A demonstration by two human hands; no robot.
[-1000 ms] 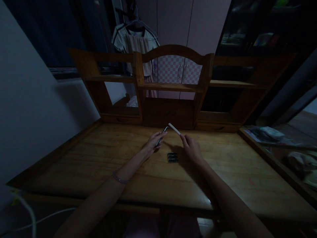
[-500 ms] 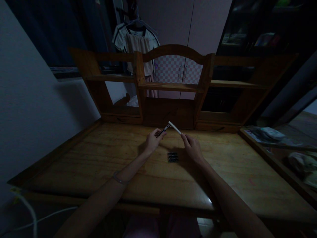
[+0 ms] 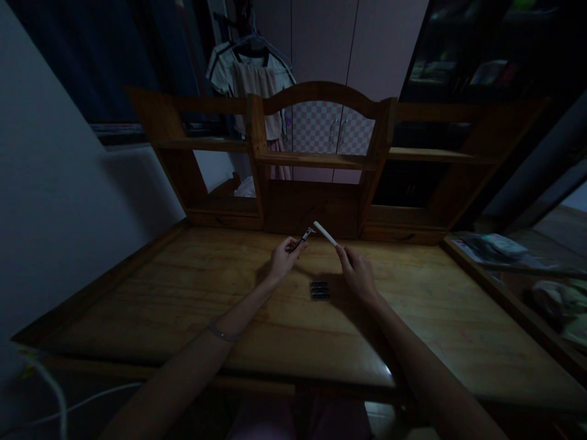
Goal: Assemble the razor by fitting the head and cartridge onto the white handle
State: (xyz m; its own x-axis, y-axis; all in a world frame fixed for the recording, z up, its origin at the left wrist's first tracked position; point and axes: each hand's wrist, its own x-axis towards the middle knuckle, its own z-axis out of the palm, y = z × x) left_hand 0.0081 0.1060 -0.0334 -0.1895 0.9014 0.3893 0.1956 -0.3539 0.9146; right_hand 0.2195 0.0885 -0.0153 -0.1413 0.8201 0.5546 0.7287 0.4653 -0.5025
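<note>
My left hand (image 3: 283,256) is closed around a slim black handle with a silvery, forked-looking tip (image 3: 307,233); it resembles a razor handle, but its exact kind is too small to tell. In my right hand (image 3: 356,269) is a slender white stick (image 3: 325,233), pinched near its lower end and slanting up to the left. The two tips are close together above the desk, with a narrow gap between them. Below and between my hands, a small pack of several dark bars (image 3: 320,290) lies flat on the wooden desk (image 3: 220,299).
A wooden shelf unit (image 3: 321,160) with small drawers rises along the desk's back edge. At the left is a pale wall (image 3: 41,201), with a white cable (image 3: 54,385) near the front corner. Cloth and other items (image 3: 550,299) lie to the right.
The silvery tip in my left hand and the white stick's end have come apart slightly; before, they appeared to touch. Both hands keep their grip in nearly the same place.
</note>
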